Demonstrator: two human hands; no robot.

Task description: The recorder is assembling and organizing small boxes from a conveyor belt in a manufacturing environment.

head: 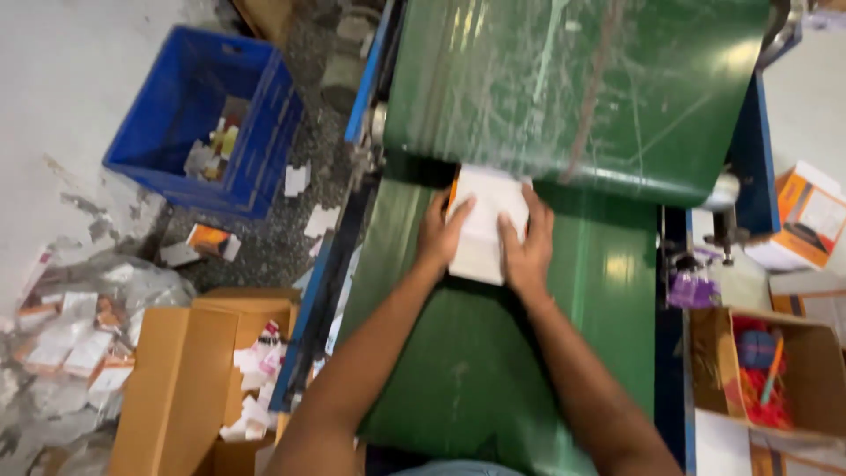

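A white carton (483, 220) with an orange edge lies on the green conveyor belt (493, 361), just below the upper belt section (573, 88). My left hand (441, 234) grips the carton's left side. My right hand (527, 247) clasps its right side, fingers over the top. Both forearms reach up from the bottom of the view.
A blue crate (167, 106) with a few small items stands on the floor at upper left. An open brown cardboard box (185, 379) with small white packs sits lower left. Loose packs (70, 344) litter the floor. At right are an orange-white carton (806, 216) and a box (793, 370) of red bits.
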